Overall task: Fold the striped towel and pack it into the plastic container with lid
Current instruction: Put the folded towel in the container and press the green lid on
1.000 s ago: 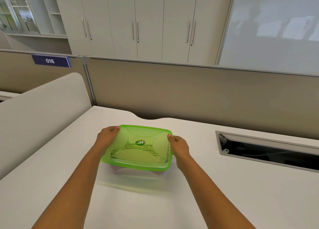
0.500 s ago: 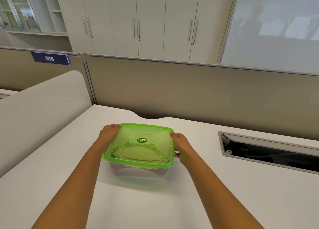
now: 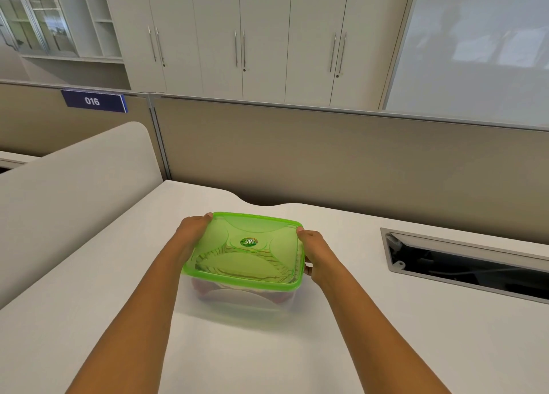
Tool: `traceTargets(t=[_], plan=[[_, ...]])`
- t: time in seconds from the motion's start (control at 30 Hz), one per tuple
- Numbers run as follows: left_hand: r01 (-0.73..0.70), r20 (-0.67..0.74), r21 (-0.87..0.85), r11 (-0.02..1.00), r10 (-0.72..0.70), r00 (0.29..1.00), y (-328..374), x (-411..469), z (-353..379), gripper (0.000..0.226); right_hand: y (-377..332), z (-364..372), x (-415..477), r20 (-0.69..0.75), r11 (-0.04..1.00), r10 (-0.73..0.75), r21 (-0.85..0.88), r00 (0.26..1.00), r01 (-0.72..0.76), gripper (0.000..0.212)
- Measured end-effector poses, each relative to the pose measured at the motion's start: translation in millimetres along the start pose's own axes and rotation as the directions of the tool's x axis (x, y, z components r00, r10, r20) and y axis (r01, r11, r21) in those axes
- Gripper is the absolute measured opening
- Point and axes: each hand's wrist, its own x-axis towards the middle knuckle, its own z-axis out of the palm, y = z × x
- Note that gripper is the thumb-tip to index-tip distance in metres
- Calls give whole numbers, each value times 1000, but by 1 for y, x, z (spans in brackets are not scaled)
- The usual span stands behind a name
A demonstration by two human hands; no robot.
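Observation:
A clear plastic container [image 3: 237, 300] stands on the white desk [image 3: 267, 349], covered by a translucent green lid [image 3: 252, 230] with a round sticker. The striped towel [image 3: 258, 263] lies folded inside and shows dimly through the lid and the clear wall. My left hand [image 3: 191, 233] grips the lid's left edge, thumb on top. At the right edge my right hand [image 3: 313, 248] holds the lid and the container's rim. The lid looks level on the container.
A recessed cable tray opening [image 3: 463, 263] cuts into the desk at the right. A beige partition [image 3: 326, 161] runs behind the desk, and a curved white divider [image 3: 74, 191] closes off the left side. Cabinets stand beyond.
The lid was tilted above the container a second ago; both hands have brought it down level onto the container. The hands stay on its left and right edges.

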Motion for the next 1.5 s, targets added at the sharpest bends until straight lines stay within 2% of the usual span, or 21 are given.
traceTargets(t=[0.23, 0.37, 0.57, 0.73, 0.87, 0.97, 1.07, 1.23, 1.33, 1.5], plan=[[82, 45, -12, 997, -82, 996, 3, 4, -3, 57, -4, -1, -1, -16, 989, 72, 130, 997, -69, 15], [93, 64, -10, 996, -92, 994, 6, 4, -3, 54, -6, -1, 0, -17, 977, 105, 189, 994, -100, 26], [112, 64, -16, 994, -111, 992, 10, 2, -2, 50, -7, 1, 0, -31, 975, 80, 210, 996, -72, 24], [4, -3, 113, 994, -4, 1000, 9, -2, 5, 48, 0, 11, 5, -64, 983, 54, 181, 996, -42, 22], [-106, -15, 248, 963, 113, 993, 6, -5, 8, 43, 3, 20, 4, -115, 994, 39, 107, 993, -26, 37], [-156, -9, 281, 947, 166, 986, 3, -3, 8, 47, 2, 21, 1, -188, 999, 34, 21, 982, -30, 45], [-147, 9, 234, 961, 149, 989, 2, 3, 5, 43, 7, 21, 4, -207, 999, 26, -14, 978, -29, 51], [69, 116, -48, 996, -64, 991, 2, 8, -2, 48, 12, 22, 8, -231, 999, -38, -28, 972, 32, 57], [113, 98, -59, 992, -107, 989, 1, 9, -3, 56, 13, 23, 9, -235, 999, -34, 4, 971, 36, 52], [79, 11, -50, 996, -78, 997, 0, 11, 1, 61, 12, 22, 16, -187, 994, -34, 96, 982, 53, 46]])
